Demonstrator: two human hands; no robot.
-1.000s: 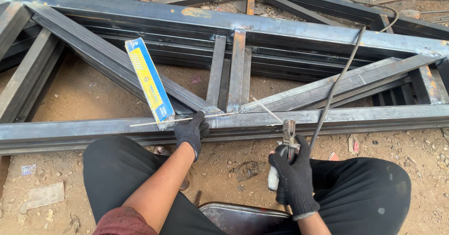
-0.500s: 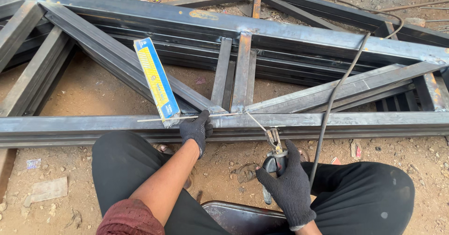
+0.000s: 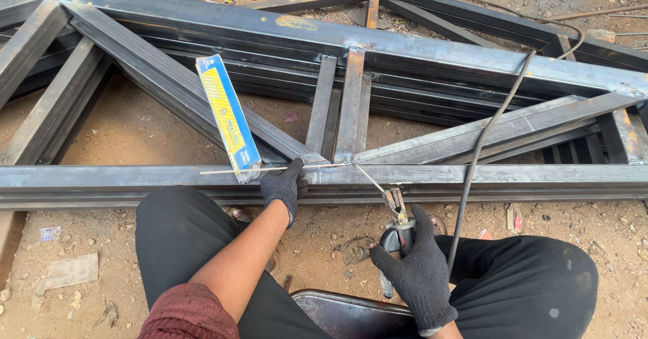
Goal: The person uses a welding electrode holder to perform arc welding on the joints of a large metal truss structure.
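Fingers of our right hand [image 3: 417, 271], in a dark knit glove, are clenched around the handle of the electrode holder [image 3: 397, 225], whose clamp grips a thin welding rod [image 3: 370, 179]; the rod slants up and to the left, its tip touching the steel truss [image 3: 432, 177] where the upright and diagonal members meet the lower chord. Our left hand [image 3: 283, 186], also gloved, rests with its fingers curled over the near edge of that chord, pressing on a loose rod [image 3: 223, 171] that lies flat along it. Just to the left, a blue and yellow box of electrodes [image 3: 228, 117] leans tilted on the chord and a diagonal bar. A black cable [image 3: 486, 136] runs from the holder across the truss. We crouch on sandy ground [image 3: 128, 129], knees in black trousers.
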